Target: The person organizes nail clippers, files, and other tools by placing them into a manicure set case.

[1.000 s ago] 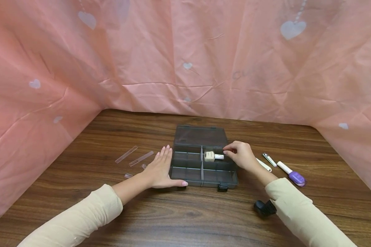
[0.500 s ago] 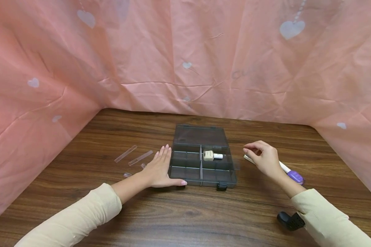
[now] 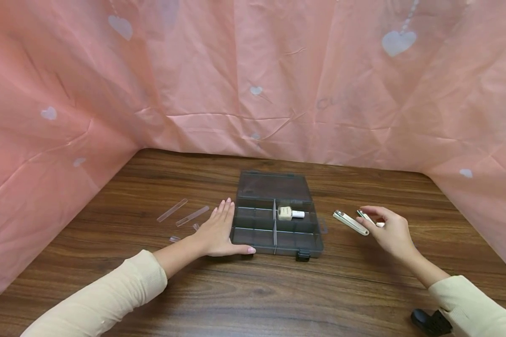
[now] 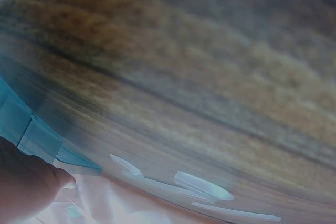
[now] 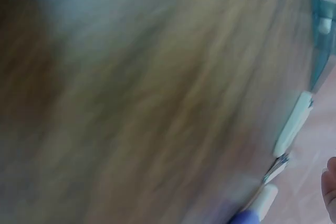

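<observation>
Right hand [image 3: 391, 235]: mine, thumb and forefinger parted, bent about a small silver metal nail clipper [image 3: 364, 216]; whether they touch it I cannot tell.
Clipper: on the brown wood-grain table [image 3: 253, 295], in line with the gap between my fingertips.
Long white nail clipper [image 3: 351, 223]: just beside my right thumb, toward the case.
Purple bottle with white cap [image 5: 247, 217]: near the silver clipper, mostly hidden behind my hand in the head view.
Left hand [image 3: 220, 230]: mine, fingers straight along the left wall of a lid-open, dark translucent plastic case [image 3: 295, 239], thumb at its front edge.
Cream polish bottle, white-capped [image 3: 285, 213]: lying in the case's back right compartment.
Clear plastic strips [image 3: 192, 216]: left of my left hand.
</observation>
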{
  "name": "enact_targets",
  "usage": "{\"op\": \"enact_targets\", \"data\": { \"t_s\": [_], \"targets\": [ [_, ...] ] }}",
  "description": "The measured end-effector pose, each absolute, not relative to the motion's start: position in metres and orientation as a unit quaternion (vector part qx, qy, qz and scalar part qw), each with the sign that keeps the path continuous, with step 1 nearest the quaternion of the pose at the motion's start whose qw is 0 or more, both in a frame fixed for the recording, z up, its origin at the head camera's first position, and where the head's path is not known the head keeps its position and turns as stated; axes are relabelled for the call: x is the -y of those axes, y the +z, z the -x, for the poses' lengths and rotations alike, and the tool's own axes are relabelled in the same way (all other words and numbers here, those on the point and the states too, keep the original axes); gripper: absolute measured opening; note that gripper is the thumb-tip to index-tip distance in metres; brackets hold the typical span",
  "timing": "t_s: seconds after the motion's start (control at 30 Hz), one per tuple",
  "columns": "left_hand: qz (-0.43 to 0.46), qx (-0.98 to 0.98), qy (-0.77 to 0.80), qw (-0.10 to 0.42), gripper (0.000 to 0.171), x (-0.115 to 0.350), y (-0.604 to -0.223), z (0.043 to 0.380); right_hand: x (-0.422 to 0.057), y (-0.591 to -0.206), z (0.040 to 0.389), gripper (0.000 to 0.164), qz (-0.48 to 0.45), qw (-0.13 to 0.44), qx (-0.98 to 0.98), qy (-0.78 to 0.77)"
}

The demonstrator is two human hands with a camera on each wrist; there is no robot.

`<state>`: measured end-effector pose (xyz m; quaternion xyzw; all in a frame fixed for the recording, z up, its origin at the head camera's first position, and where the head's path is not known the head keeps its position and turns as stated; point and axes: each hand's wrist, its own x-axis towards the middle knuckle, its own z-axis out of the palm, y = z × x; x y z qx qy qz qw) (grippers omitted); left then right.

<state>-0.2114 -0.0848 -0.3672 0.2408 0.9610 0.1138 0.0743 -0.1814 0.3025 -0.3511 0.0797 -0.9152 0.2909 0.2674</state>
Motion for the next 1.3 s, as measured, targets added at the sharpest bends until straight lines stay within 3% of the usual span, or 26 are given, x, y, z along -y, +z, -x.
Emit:
{"op": "enact_targets", "data": {
  "t_s": [0.87,1.3],
  "targets": [
    [-0.239,-0.962,0.113,0.073,0.123,0.084,-0.367,0.212,-0.376,-0.372,0.148,0.046,0.018,0.171,0.966,0.195],
    [-0.239,-0.961,0.120,0.071,0.122,0.084,-0.366,0.209,-0.389,-0.372,0.147,0.045,0.031,0.107,0.981,0.160]
  ]
}}
